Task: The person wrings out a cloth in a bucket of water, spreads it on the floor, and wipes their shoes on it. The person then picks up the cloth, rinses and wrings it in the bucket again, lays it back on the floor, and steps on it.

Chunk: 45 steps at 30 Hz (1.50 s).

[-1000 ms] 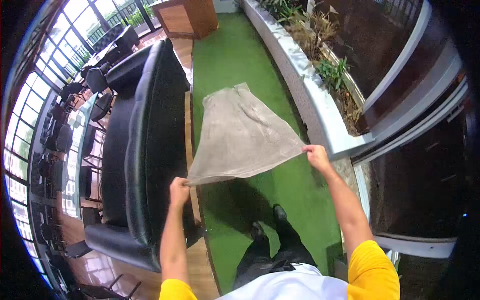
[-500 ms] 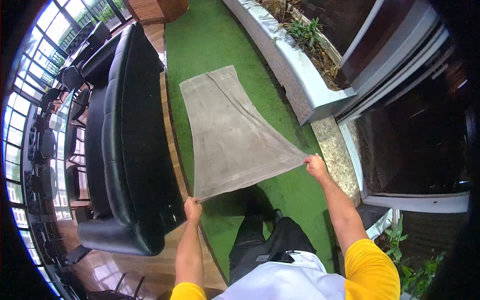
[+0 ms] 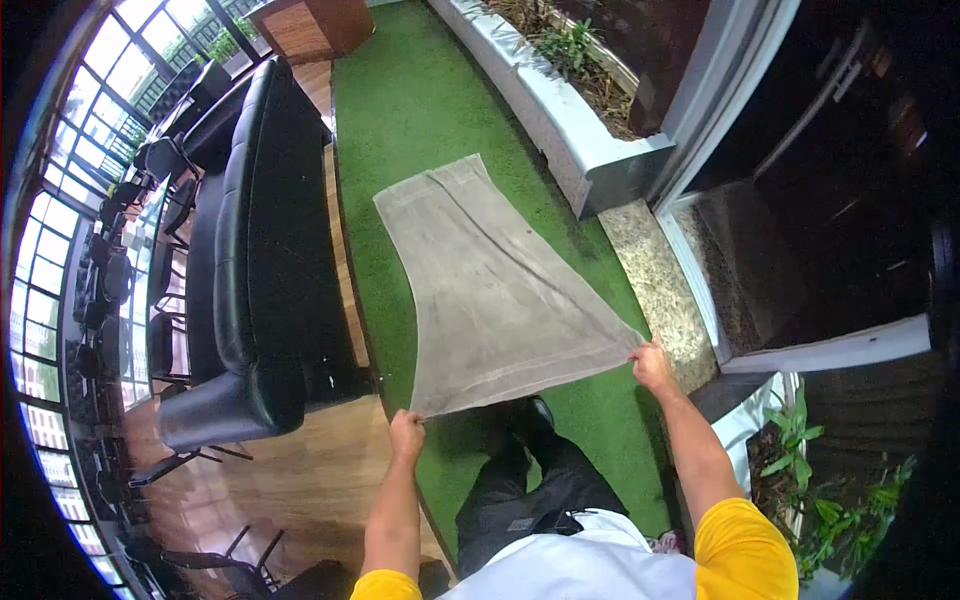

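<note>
A greyish-beige cloth (image 3: 505, 295) with hemmed edges is stretched out in front of me, a long crease running down its right half. My left hand (image 3: 407, 436) is closed on its near left corner. At the near right corner, my right hand (image 3: 652, 368) pinches the fabric, which gathers into folds there. The cloth narrows away from me over the green carpet (image 3: 400, 100); I cannot tell whether its far end touches the floor. Part of my legs and feet is hidden beneath the near edge.
A black leather sofa (image 3: 235, 250) stands along the left, beside wooden flooring (image 3: 250, 490). On the right run a low white planter wall (image 3: 560, 120) and a glass door (image 3: 830, 220). Leafy plants (image 3: 795, 440) grow at lower right. A wooden cabinet (image 3: 315, 28) is at the far end.
The sofa and planter have shifted in view as I move forward along the carpet. Both hands keep hold of the cloth, which now sits slightly lower and further right in view.
</note>
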### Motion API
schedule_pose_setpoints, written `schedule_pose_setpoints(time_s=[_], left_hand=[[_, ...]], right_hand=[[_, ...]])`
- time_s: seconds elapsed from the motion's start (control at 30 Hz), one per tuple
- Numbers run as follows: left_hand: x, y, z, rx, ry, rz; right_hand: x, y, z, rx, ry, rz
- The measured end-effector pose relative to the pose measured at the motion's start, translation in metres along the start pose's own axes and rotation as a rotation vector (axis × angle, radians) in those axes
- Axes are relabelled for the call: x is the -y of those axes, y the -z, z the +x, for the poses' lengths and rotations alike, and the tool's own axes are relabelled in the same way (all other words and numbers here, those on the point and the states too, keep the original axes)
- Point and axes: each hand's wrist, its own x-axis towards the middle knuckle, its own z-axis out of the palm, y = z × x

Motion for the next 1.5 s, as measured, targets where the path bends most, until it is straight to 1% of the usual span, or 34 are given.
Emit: schedule_pose_setpoints(time_s=[0.13, 0.2, 0.27, 0.3, 0.37, 0.5, 0.6, 0.8, 0.9, 1.13, 1.23, 1.4, 1.5], left_hand=[[0.019, -0.016, -0.076, 0.099, 0.011, 0.093], [0.032, -0.025, -0.111, 0.139, 0.009, 0.12], [0.042, -0.039, -0.143, 0.104, 0.054, 0.103], [0.052, -0.046, -0.179, 0.08, 0.093, 0.09], [0.061, -0.05, -0.207, 0.063, 0.07, 0.07], [0.074, -0.058, -0.256, 0.009, -0.032, -0.03], [0.069, -0.061, -0.293, 0.042, -0.019, 0.054], [0.069, -0.091, -0.378, 0.107, 0.073, 0.056], [0.068, -0.111, -0.414, 0.109, 0.144, 0.106], [0.066, -0.132, -0.478, 0.094, 0.123, 0.104], [0.075, -0.14, -0.499, 0.107, 0.108, 0.135], [0.1, -0.169, -0.535, 0.176, 0.108, 0.173], [0.115, -0.197, -0.553, 0.124, 0.145, 0.092]], right_hand=[[-0.024, -0.037, -0.068, -0.001, 0.155, -0.032], [-0.023, -0.047, -0.097, 0.019, 0.147, -0.042], [-0.017, -0.055, -0.125, 0.031, 0.153, -0.067], [-0.016, -0.064, -0.151, 0.062, 0.139, -0.077], [-0.017, -0.072, -0.18, 0.122, 0.087, -0.093], [-0.031, -0.09, -0.238, 0.108, 0.105, -0.131], [-0.046, -0.098, -0.281, 0.12, 0.104, -0.153], [-0.073, -0.118, -0.353, 0.18, 0.124, -0.133], [-0.083, -0.132, -0.379, 0.212, 0.128, -0.12], [-0.103, -0.146, -0.436, 0.239, 0.152, -0.168], [-0.12, -0.166, -0.458, 0.227, 0.19, -0.172], [-0.133, -0.198, -0.496, 0.238, 0.176, -0.144], [-0.139, -0.226, -0.509, 0.191, 0.203, -0.1]])
